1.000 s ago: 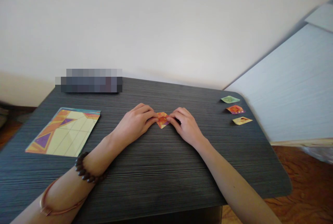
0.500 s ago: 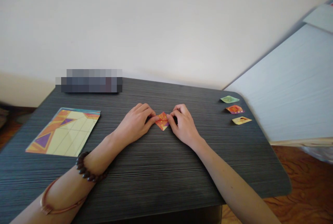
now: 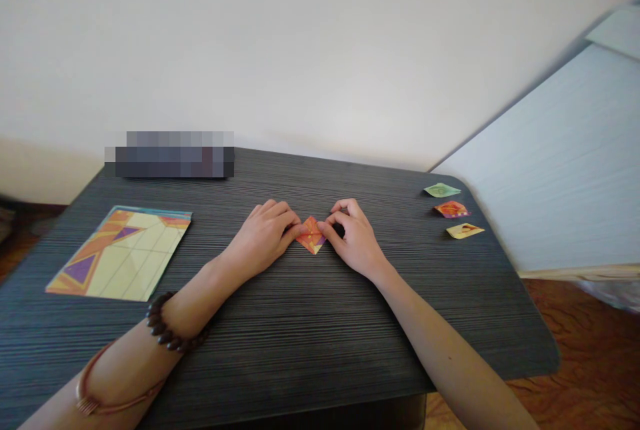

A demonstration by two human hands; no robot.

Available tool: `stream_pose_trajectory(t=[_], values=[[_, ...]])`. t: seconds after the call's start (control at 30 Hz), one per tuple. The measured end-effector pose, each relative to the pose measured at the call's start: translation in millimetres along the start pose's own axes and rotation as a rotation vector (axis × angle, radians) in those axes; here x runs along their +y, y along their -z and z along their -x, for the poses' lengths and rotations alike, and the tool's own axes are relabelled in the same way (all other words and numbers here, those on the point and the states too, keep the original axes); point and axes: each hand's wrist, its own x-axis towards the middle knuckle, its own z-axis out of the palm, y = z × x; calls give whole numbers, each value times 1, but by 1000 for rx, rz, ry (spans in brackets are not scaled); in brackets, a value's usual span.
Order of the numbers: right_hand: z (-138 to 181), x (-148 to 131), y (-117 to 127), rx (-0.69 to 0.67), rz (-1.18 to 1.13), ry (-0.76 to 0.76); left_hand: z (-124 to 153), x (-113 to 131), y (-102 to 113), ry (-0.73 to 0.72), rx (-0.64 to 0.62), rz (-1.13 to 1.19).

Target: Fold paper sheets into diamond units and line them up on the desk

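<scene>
A small orange-and-red patterned folded paper piece (image 3: 311,235), diamond-shaped with a yellow and purple lower tip, is lying flat near the middle of the dark striped wooden table (image 3: 300,337), its left and right corners being pinched under fingertips.

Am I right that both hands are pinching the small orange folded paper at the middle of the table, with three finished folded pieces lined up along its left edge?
Not quite. Both the left hand and right hand do pinch the small orange folded paper, but the head view shows the three folded pieces near the table's right edge, not its left.
</scene>
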Motion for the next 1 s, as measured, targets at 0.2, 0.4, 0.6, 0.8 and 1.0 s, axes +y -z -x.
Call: stream_pose_trajectory(t=[0.2,0.4,0.6,0.8,1.0], values=[[-2,-2,-2,18,2,-37,0,2,2,-13,-15,-78],[-3,-2,-3,19,-12,-48,1,6,2,21,6,-72],[-3,0,-4,17,-6,-42,2,9,4,44,-16,-106],[-3,-2,-3,3,9,-43,2,11,3,29,10,-203],[-3,-2,-4,-5,38,-45,3,10,-4,91,33,-204]])
